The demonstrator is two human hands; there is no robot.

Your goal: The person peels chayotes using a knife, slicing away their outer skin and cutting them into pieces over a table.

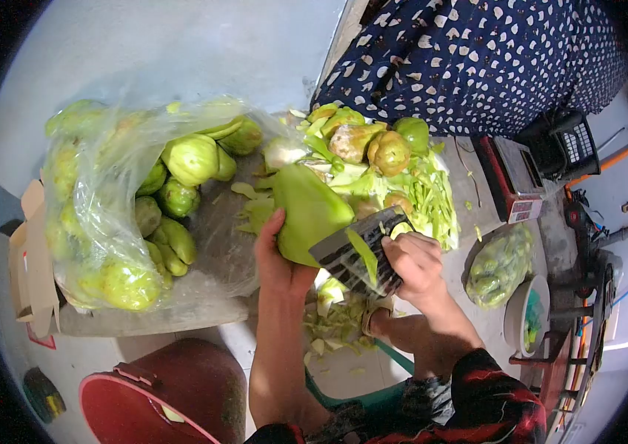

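My left hand [278, 255] is closed around a large, pale green chayote [305, 209], its surface smooth as if peeled. My right hand [416, 268] grips a broad, dark-bladed cleaver [332, 259], whose edge is against or very near the chayote's lower right side. A strip of green peel [363, 257] clings to the flat of the blade. The cleaver's handle is mostly hidden by my fingers. Just beyond my hands lies a heap of green peelings [432, 200] with several whole chayotes, some browned [388, 153], on top.
A clear plastic bag [81, 214] spills green chayotes [189, 159] on the left of the table. A red bucket [162, 392] stands below. Peel scraps [336, 325] litter the floor. Rightward are a scale [510, 177], a bagged green bundle [500, 266] and a white bowl [515, 318].
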